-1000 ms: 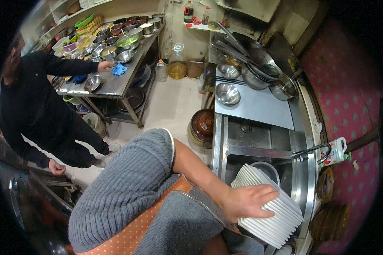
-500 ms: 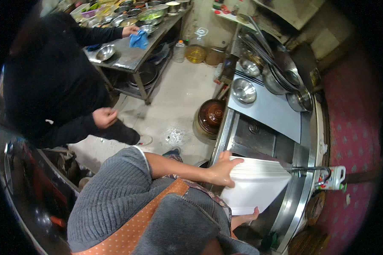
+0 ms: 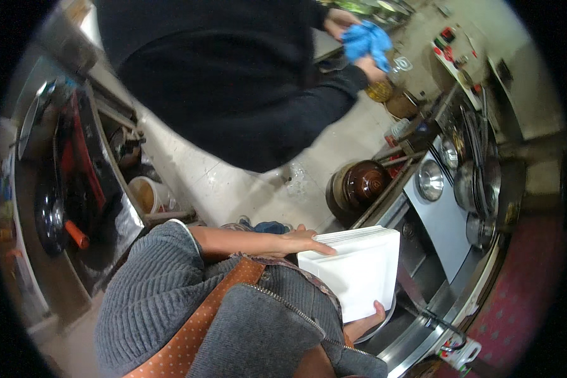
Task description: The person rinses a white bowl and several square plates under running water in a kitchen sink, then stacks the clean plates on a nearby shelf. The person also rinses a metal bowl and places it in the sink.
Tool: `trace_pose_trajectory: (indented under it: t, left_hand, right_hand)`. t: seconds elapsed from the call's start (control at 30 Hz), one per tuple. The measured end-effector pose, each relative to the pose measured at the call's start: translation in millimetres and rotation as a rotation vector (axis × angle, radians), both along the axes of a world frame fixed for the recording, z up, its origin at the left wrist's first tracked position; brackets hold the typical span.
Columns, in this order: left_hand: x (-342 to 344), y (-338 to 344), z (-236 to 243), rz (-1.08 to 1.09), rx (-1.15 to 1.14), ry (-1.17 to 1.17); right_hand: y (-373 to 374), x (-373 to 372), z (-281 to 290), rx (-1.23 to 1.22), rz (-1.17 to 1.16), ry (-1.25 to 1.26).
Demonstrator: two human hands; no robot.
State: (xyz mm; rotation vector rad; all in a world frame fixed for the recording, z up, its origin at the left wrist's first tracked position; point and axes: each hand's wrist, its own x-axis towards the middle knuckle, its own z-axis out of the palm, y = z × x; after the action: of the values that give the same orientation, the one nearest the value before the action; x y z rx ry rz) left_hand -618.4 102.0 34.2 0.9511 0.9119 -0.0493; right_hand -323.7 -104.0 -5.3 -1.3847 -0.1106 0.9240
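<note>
Against my front I hold a stack of white square plates [image 3: 356, 277], tilted so that the top plate's face shows. My left hand [image 3: 302, 242] is closed over the stack's far left edge, thumb on the top plate. At the near right corner, my right hand [image 3: 366, 320] grips the edge, most of its fingers hidden beneath. The stack hangs beside the steel sink [image 3: 406, 230].
A person in black [image 3: 233, 75] stands close ahead with a blue cloth [image 3: 366, 45] in the hands. Beyond the sink lies a white board [image 3: 438, 233] with a metal bowl [image 3: 429, 180]. A brown lidded crock [image 3: 362, 184] stands on the floor. A stove [image 3: 85, 170] is at left.
The plates have come away from over the sink, closer to my body, and tilted more face-up. My view has turned left. The person in black has come nearer, both hands now at the cloth.
</note>
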Motion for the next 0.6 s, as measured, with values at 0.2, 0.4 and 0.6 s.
trace_pose_trajectory:
  t: [0.2, 0.4, 0.6]
  left_hand:
    - [-52.5, -26.2, -21.7, 0.289, -0.088, -0.025]
    - [-140.0, -50.7, -7.8, 0.520, -0.077, -0.017]
    - [-212.2, -93.7, -79.2, 0.822, -0.177, -0.102]
  right_hand:
    - [55.1, -58.9, 38.1, -0.150, 0.147, -0.285]
    - [117.5, -92.6, 35.0, -0.138, 0.372, 0.370]
    - [168.1, -176.4, -6.2, -0.155, 0.587, 0.315]
